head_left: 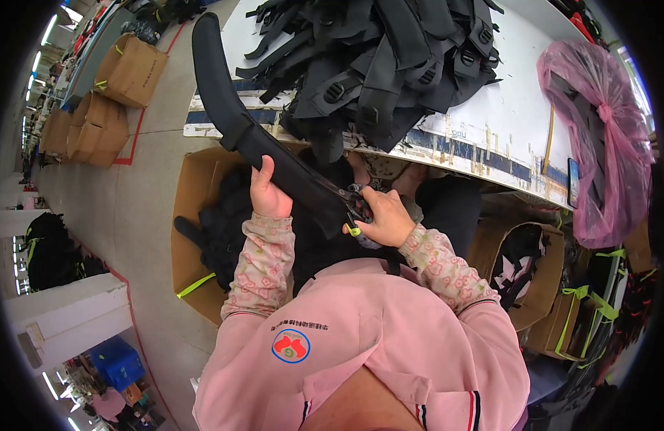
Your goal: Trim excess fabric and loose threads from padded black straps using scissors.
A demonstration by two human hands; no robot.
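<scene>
Now, strap (253, 122) held slantwise.
Left hand (269, 192) grips its middle; right hand (386, 219) fingers pinch snips (357, 208) at its lower end, upper end toward the counter (504, 108).

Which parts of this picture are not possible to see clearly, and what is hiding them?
1. Head view: the small tool in the right hand is mostly covered by its fingers; its type is unclear.
2. The lower end of the black padded strap, held by the left hand, merges into dark material.
3. The pink bag blurs its dark contents.
</scene>
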